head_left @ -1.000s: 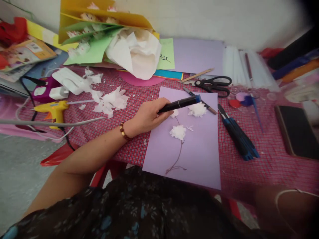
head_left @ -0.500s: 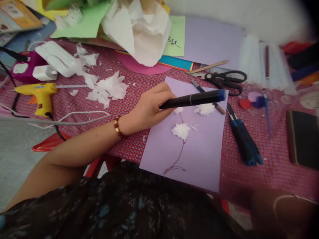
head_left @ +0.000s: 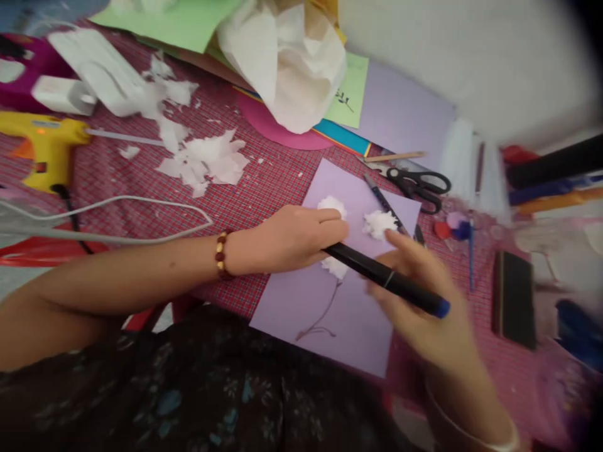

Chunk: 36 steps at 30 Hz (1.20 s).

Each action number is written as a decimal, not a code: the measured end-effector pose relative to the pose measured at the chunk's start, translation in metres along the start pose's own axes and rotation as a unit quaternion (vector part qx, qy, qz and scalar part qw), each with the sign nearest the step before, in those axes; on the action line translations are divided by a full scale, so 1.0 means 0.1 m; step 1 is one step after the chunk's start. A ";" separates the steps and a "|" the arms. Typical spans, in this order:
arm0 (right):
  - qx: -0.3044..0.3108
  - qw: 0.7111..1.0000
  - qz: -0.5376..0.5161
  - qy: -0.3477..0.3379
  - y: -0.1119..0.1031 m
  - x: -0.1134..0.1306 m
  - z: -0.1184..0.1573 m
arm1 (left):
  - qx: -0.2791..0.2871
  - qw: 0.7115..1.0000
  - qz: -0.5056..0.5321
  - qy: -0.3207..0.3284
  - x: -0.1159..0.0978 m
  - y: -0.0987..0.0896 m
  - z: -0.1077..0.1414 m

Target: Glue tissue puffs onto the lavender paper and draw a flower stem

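My left hand is closed around one end of a black marker with a blue tip end, held over a purple sheet of paper. Behind the marker's far end, my right hand is somewhat blurred, its fingers apart and curved; whether it touches the marker I cannot tell. On the sheet sit white paper flowers, one beyond the right fingers and one partly hidden below the left hand. A drawn brown stem runs down from the latter. A dark pen lies across the sheet's upper right.
Black-handled scissors and a wooden stick lie beyond the sheet. To the left are torn white paper scraps, a yellow glue gun and a white cable. A dark case lies at right; crumpled white paper stands behind.
My left hand has come nearer to me and lowered, tilting the marker's blue end down to the right. My right hand has risen from the lower right to the marker. The view has shifted.
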State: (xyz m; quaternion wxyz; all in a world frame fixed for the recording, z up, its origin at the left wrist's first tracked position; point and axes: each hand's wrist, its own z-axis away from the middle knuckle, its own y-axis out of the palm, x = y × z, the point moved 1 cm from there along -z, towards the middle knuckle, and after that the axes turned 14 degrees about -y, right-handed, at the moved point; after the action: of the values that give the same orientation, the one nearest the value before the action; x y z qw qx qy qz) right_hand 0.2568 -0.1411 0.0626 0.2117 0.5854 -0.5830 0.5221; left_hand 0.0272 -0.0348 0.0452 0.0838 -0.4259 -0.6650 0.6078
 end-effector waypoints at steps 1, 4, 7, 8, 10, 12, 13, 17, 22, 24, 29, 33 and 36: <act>0.019 1.000 -0.009 0.010 0.06 -0.09 -0.17 | 0.004 1.000 0.003 0.004 -0.01 0.02 0.00; 0.028 0.999 -0.032 -0.023 0.21 -0.20 -0.39 | 0.020 0.999 0.009 0.038 -0.04 0.07 -0.01; -0.074 0.996 -0.053 -0.011 0.21 -0.17 -0.35 | 0.029 0.999 -0.016 0.028 -0.01 0.08 -0.06; -0.122 0.990 -0.073 -0.009 0.18 -0.15 -0.33 | 0.034 0.999 -0.033 0.005 0.01 0.07 -0.07; -0.192 0.975 -0.114 -0.005 0.11 -0.16 -0.31 | 0.046 0.995 -0.070 -0.046 0.06 0.07 -0.09; -0.231 0.964 -0.134 0.005 0.04 -0.20 -0.34 | 0.053 0.991 -0.095 -0.071 0.09 0.06 -0.10; -0.243 0.960 -0.137 0.014 0.01 -0.22 -0.36 | 0.051 0.991 -0.100 -0.072 0.10 0.07 -0.10; -0.276 0.945 -0.166 0.051 -0.10 -0.33 -0.40 | 0.014 0.994 -0.083 -0.071 0.15 0.07 -0.12; -0.286 0.929 -0.222 0.078 -0.20 -0.43 -0.41 | 0.001 0.996 0.045 -0.082 0.25 0.08 -0.17; -0.296 0.931 -0.203 0.059 -0.30 -0.45 -0.42 | 0.015 0.983 0.145 -0.108 0.27 0.06 -0.19; -0.410 0.910 0.038 -0.053 -0.82 -0.52 -0.38 | 0.089 0.893 0.346 -0.274 0.32 0.03 -0.19; -0.413 0.895 0.169 -0.012 -1.19 -0.72 -0.28 | 0.101 0.816 0.439 -0.362 0.44 0.10 -0.17; -0.415 0.889 0.187 0.041 -1.30 -0.88 -0.24 | 0.126 0.769 0.481 -0.402 0.51 0.16 -0.15</act>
State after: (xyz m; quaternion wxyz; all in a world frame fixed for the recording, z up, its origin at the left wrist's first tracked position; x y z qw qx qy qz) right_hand 0.3859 -0.0502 0.0425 0.3571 0.3024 -0.8363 0.2857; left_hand 0.0119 0.0089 0.0139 -0.4417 -0.3922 -0.2639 0.7625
